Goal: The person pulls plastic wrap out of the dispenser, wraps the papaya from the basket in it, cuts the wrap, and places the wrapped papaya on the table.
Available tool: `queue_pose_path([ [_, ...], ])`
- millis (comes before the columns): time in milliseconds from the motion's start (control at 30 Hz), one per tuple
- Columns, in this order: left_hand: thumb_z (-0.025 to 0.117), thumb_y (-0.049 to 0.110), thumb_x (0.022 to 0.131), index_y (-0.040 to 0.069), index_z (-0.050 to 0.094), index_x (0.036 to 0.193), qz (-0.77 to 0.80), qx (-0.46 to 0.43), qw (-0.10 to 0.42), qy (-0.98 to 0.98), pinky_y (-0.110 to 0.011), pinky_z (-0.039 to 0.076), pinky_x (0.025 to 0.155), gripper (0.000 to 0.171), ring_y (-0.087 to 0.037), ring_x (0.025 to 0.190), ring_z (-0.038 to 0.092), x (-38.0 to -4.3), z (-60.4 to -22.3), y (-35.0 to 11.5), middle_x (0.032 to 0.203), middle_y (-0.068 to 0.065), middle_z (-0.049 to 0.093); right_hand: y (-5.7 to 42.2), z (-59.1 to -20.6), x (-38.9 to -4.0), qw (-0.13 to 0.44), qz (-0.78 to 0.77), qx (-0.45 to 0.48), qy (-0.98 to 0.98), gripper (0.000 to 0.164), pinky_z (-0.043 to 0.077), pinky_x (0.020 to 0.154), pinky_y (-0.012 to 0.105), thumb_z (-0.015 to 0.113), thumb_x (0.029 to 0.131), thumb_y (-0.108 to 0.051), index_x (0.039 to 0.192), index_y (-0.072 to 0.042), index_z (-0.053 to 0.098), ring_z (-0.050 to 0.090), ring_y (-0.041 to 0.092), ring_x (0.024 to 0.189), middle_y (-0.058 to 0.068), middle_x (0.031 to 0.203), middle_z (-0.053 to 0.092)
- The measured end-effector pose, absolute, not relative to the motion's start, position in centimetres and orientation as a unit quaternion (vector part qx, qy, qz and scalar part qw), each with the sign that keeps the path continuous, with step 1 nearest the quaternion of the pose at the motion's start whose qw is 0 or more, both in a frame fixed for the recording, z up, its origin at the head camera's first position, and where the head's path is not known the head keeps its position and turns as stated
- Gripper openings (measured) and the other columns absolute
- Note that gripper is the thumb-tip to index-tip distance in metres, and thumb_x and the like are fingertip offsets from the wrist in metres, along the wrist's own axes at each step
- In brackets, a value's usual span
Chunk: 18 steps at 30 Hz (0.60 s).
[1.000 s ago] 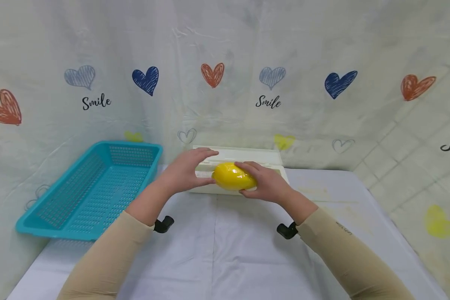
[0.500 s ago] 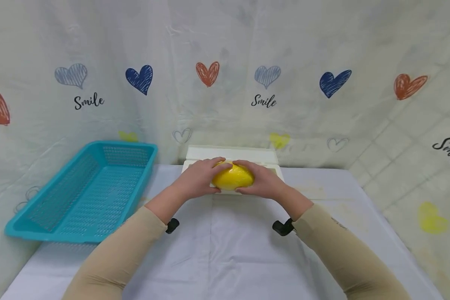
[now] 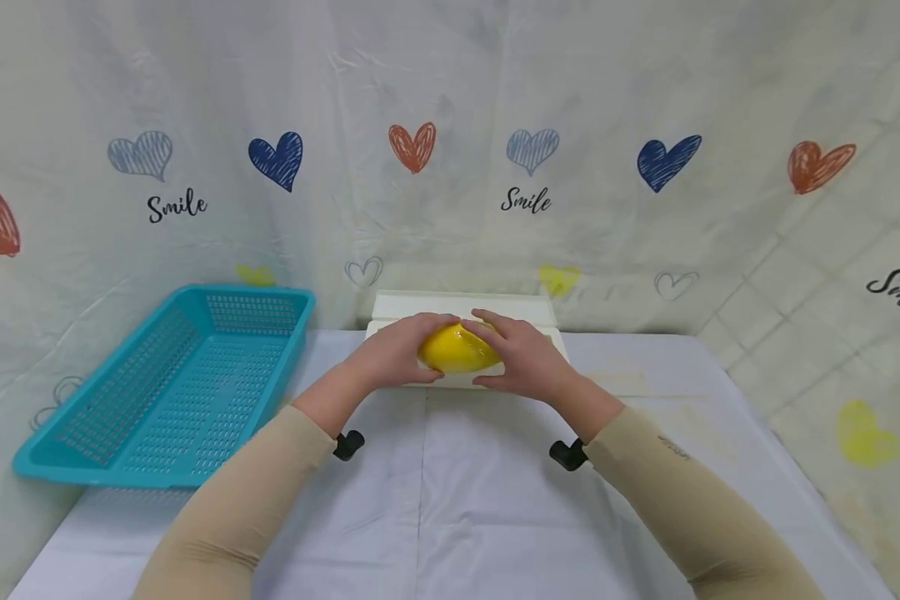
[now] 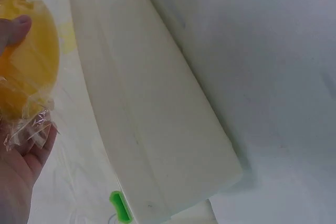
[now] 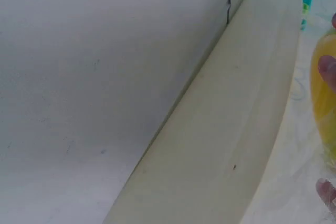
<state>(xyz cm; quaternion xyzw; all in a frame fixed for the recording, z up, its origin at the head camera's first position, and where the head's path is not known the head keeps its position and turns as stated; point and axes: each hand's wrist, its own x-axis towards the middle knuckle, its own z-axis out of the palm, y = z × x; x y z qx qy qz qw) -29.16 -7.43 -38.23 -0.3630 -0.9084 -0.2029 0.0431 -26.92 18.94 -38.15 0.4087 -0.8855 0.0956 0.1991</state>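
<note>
"Yellow thing (image 3: 457, 350) up there: where is it?"

"It's over the white box (image 4: 152, 93), in front of the lid (image 3: 461, 307), which is up. The left wrist view shows a gap between it and the box."

"Who has it?"

"Both hands do. The left hand (image 3: 393, 350) curls round one end and the right hand (image 3: 536, 358) curls round the other. Each has fingers up top and a thumb down low."

"So what step is this?"

"Looks to me like the holding step: two hands hold it up over the box. I think the next move needs both hands to go together, slow and level, so one end doesn't dip. The clear wrap (image 4: 31, 124) might be slippery, so I'd hold it snugly."

"Which way does it point?"

"Its long way goes side to side, from hand to hand, just like the long side of the box. It looks nearly level."

"Which end is the front?"

"I can't tell. The hands cover both ends."
</note>
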Motion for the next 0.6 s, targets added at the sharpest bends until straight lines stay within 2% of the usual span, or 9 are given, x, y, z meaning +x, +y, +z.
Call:
queue_pose_path([
  [167, 0.084, 0.033, 0.08, 0.032, 0.038, 0.151, -0.236, -0.349, 0.016, -0.907, -0.034, 0.045, 0.102, 0.085, -0.012, 0.121, 0.051, -28.9, -37.7, -7.4, 0.145, 0.01, 0.047, 19.0, -38.6, -27.5, 0.199, 0.101, 0.399, -0.889, 0.079, 0.057, 0.082, 0.041, 0.085, 0.079, -0.033, 0.146, -0.025, 0.045, 0.064, 0.029, 0.102, 0.007, 0.139, 0.052],
  [333, 0.086, 0.035, 0.078, 0.034, 0.035, 0.151, -0.204, -0.342, 0.048, -0.916, -0.039, 0.049, 0.099, 0.089, -0.02, 0.12, 0.056, -28.6, -37.4, -7.6, 0.156, 0.003, 0.031, 19.1, -38.1, -27.9, 0.159, 0.149, 0.365, -0.905, 0.076, 0.054, 0.09, 0.043, 0.084, 0.08, -0.029, 0.145, -0.025, 0.045, 0.062, 0.028, 0.11, 0.004, 0.142, 0.05],
  [433, 0.084, 0.03, 0.08, 0.032, 0.037, 0.149, -0.173, -0.35, 0.086, -0.916, -0.037, 0.052, 0.095, 0.084, -0.021, 0.112, 0.059, -28.9, -37.5, -7.6, 0.151, 0.0, 0.034, 19.1, -37.7, -28.1, 0.139, 0.172, 0.351, -0.91, 0.077, 0.051, 0.096, 0.045, 0.084, 0.081, -0.028, 0.146, -0.023, 0.044, 0.06, 0.028, 0.117, 0.004, 0.144, 0.049],
  [500, 0.083, 0.025, 0.082, 0.028, 0.039, 0.148, -0.175, -0.352, 0.103, -0.914, -0.034, 0.052, 0.095, 0.079, -0.022, 0.114, 0.059, -29.1, -37.5, -7.6, 0.148, 0.0, 0.039, 19.0, -37.3, -28.3, 0.132, 0.178, 0.345, -0.912, 0.077, 0.051, 0.096, 0.045, 0.083, 0.082, -0.028, 0.147, -0.023, 0.044, 0.059, 0.029, 0.117, 0.005, 0.144, 0.048],
  [600, 0.082, 0.021, 0.083, 0.023, 0.041, 0.146, -0.199, -0.338, 0.108, -0.913, -0.033, 0.049, 0.1, 0.075, -0.021, 0.121, 0.056, -29.5, -37.4, -7.7, 0.146, 0.001, 0.045, 18.8, -36.6, -28.6, 0.123, 0.186, 0.331, -0.917, 0.077, 0.053, 0.092, 0.044, 0.083, 0.081, -0.031, 0.148, -0.026, 0.045, 0.062, 0.029, 0.108, 0.004, 0.142, 0.047],
])
